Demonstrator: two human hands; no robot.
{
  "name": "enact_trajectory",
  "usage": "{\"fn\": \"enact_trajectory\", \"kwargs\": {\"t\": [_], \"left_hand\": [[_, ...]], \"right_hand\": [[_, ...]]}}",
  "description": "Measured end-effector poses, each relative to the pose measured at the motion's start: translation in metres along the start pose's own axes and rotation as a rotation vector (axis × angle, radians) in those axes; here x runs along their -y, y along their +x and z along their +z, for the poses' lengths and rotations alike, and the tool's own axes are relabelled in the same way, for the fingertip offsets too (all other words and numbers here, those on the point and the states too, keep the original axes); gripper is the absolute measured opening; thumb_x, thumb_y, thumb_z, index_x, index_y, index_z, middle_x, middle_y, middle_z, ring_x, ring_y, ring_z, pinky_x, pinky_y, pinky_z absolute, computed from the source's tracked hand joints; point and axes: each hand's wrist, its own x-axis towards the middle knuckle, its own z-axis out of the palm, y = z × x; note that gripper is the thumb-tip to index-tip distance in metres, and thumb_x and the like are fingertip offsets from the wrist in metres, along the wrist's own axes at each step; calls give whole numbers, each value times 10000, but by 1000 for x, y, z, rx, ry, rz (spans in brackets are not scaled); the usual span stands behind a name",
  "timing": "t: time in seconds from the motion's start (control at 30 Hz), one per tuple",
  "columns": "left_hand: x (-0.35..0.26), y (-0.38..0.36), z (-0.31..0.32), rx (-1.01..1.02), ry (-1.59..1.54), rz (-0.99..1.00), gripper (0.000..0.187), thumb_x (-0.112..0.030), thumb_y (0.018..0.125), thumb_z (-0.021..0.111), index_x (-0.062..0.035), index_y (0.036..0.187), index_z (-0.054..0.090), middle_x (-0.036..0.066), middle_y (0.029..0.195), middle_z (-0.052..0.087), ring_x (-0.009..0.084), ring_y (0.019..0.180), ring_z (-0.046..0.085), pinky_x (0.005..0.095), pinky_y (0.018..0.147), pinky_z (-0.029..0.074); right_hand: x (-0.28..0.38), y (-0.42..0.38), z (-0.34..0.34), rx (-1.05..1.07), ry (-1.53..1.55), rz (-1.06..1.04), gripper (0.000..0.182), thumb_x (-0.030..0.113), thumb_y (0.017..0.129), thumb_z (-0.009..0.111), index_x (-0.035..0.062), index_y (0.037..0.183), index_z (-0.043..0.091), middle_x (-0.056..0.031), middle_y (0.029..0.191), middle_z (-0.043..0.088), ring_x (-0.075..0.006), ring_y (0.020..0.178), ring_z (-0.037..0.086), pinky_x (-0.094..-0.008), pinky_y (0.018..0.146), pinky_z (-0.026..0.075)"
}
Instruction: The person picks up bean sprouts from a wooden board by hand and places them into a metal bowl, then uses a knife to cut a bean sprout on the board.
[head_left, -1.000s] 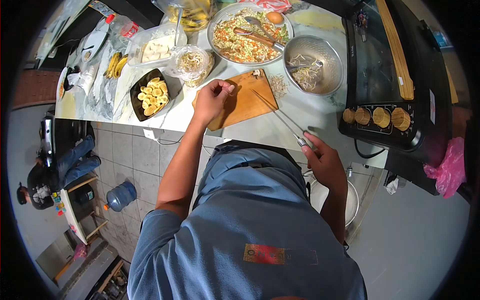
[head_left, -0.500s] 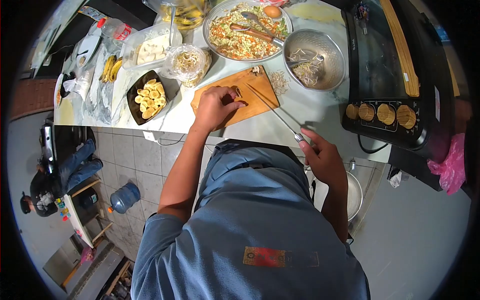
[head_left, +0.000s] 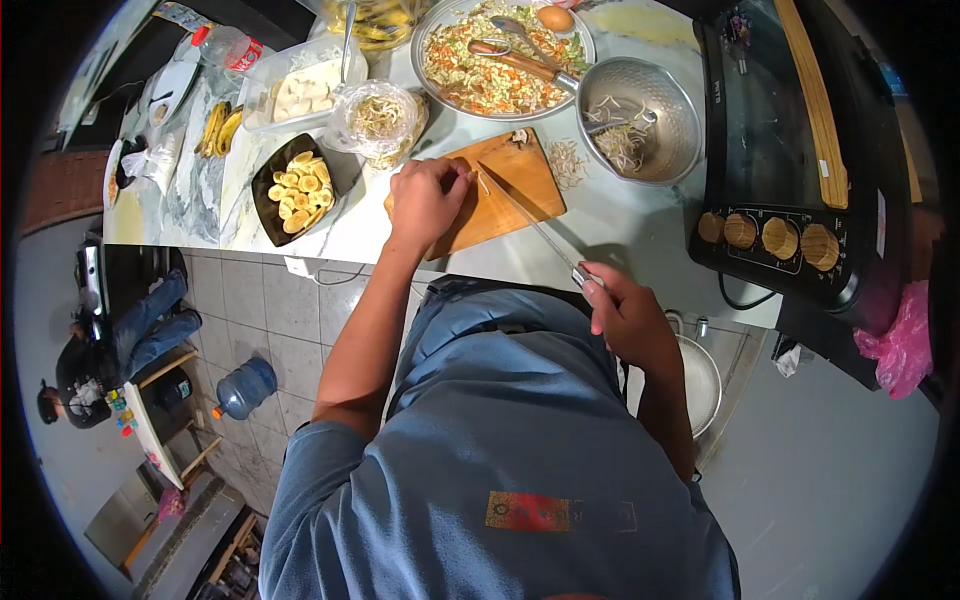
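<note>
Now the left hand [head_left: 425, 200] rests on the board [head_left: 505, 190], its fingers [head_left: 462, 178] pinched together on a small pale piece that is too small to make out; it may be a bean sprout. The right hand [head_left: 625, 320] is off the near edge of the worktop [head_left: 600, 225], fingers wrapped tight round the handle of a knife [head_left: 530, 218]. The thin blade slants up across the board, its tip just beside the left fingertips.

The board lies near the worktop's near edge, a few scraps at its far corner. Just beside its right side is a small heap of sprouts [head_left: 568, 160], then a steel bowl [head_left: 640, 120] with more sprouts. Behind the board, toward the far edge, stands a wide dish [head_left: 500, 60] of shredded vegetables with a spoon and an egg on it. Left of the board are a bag [head_left: 378, 118] of sprouts and a dark dish of banana slices [head_left: 295, 188]. A black oven [head_left: 800, 150] fills the right end.
</note>
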Motion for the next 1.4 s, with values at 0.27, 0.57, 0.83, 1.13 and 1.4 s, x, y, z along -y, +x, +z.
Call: {"fn": "enact_trajectory", "kwargs": {"t": [0.27,0.57,0.83,1.13,1.4], "left_hand": [[-5,4,3,44,35,-103,185,-335,843,748,-152,871,754,46,785,708,274,896,588,435,820,362],[-2,2,9,9,48,-114,174,-339,844,745,-166,857,757,21,806,714,259,933,567,429,842,324],[-2,1,8,0,38,-102,173,-341,851,738,-170,860,760,19,813,715,254,941,561,431,854,315],[-5,3,6,23,65,-118,168,-340,849,734,-175,854,762,18,817,717,258,938,565,433,855,316],[-3,2,3,15,37,-91,159,-325,863,712,-176,853,766,34,852,722,268,943,568,439,851,317]], "right_hand": [[0,-1,6,6,44,17,366,285,1007,558,71,1298,622,-81,637,618,-126,576,593,-299,600,477],[-3,3,12,3,11,4,356,284,1009,554,80,1294,620,-80,617,602,-137,559,584,-309,599,477],[10,1,18,-125,-171,-117,342,285,992,574,70,1241,670,-224,865,715,-366,793,715,-396,747,541],[12,-5,19,-187,-188,-59,367,287,985,586,50,1253,669,-255,857,690,-380,804,710,-407,766,538],[-9,-19,-10,-320,-70,24,394,287,1004,571,49,1309,642,-127,676,671,-170,553,601,-327,619,487]]}}
